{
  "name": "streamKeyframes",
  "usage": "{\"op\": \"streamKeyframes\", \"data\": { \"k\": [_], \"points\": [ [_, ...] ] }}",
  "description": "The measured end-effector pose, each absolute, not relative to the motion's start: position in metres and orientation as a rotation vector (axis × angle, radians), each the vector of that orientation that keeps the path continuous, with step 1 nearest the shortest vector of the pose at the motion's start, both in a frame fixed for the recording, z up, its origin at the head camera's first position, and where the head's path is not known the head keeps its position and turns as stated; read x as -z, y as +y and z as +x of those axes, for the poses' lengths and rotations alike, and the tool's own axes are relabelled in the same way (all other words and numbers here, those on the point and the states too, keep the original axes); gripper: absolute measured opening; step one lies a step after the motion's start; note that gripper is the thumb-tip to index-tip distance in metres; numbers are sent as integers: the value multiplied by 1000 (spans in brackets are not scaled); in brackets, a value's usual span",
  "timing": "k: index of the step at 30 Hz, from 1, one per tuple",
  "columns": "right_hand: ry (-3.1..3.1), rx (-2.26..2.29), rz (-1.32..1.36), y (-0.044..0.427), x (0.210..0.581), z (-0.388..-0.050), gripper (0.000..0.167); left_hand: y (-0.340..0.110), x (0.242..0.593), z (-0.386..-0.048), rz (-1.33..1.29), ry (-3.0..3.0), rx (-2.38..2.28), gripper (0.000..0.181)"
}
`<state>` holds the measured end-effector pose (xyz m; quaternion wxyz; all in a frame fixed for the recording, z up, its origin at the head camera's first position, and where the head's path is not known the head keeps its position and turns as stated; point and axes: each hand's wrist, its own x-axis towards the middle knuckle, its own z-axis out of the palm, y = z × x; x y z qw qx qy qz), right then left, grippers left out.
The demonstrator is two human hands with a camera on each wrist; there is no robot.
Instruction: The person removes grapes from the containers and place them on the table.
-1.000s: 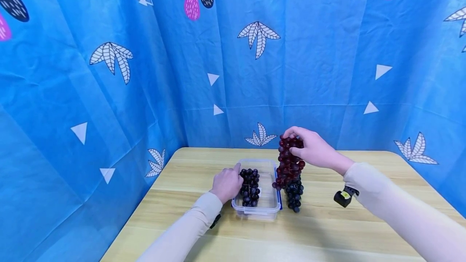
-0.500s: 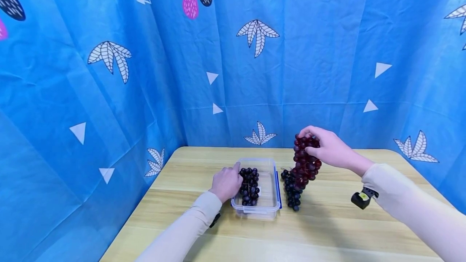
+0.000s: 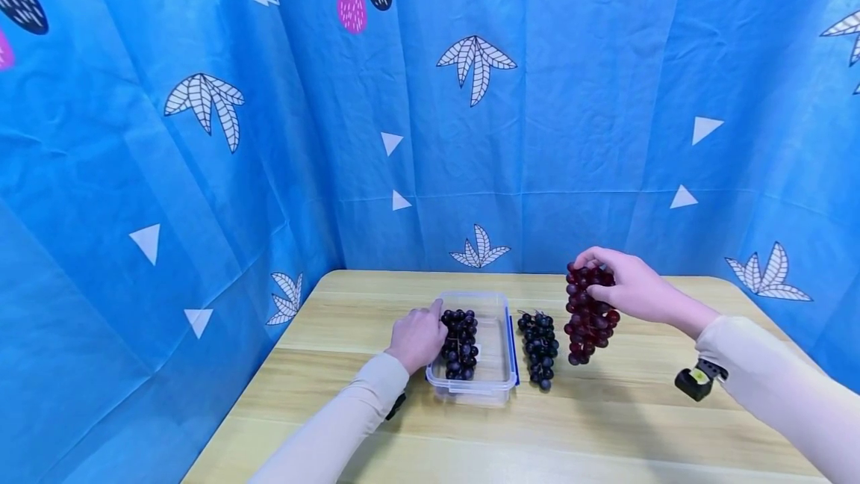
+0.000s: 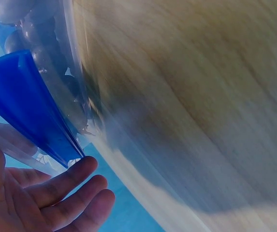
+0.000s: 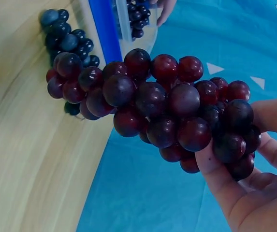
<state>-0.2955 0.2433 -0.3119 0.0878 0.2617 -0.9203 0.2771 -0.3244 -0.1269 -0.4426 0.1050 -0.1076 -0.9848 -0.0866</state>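
My right hand (image 3: pixel 634 286) pinches the upper end of a dark red bunch of grapes (image 3: pixel 590 323) and holds it above the table; the right wrist view shows these grapes (image 5: pixel 153 101) close up. My left hand (image 3: pixel 418 338) holds the left rim of a clear plastic food container (image 3: pixel 496 346). In the left wrist view, its curled fingers (image 4: pixel 68 186) lie by the container's blue latch (image 4: pixel 29 104). A black bunch of grapes (image 3: pixel 460 346) lies inside the container, along its left side. Another dark bunch of grapes (image 3: pixel 539 349) lies on the table, right of the container.
The light wooden table (image 3: pixel 605 432) reaches back to a blue patterned curtain (image 3: pixel 578 133), which also hangs at the left and right. A blue latch (image 3: pixel 513 353) stands out along the container's right side, beside the dark bunch on the table.
My right hand has moved right with the red grapes, away from the container, leaving the dark bunch on the table in full view. My left hand has stayed at the container's left rim.
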Motion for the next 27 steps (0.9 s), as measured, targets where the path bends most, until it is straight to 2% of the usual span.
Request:
{"op": "streamKeyframes", "data": {
  "k": [18,27],
  "points": [
    [-2829,-826,895,271,329,-271,36,-126,441,-322,-304,-2909,259,54],
    [-2873,-890,996,274,335,-271,34,-126,441,-322,-306,-2908,278,54]
  ]
}}
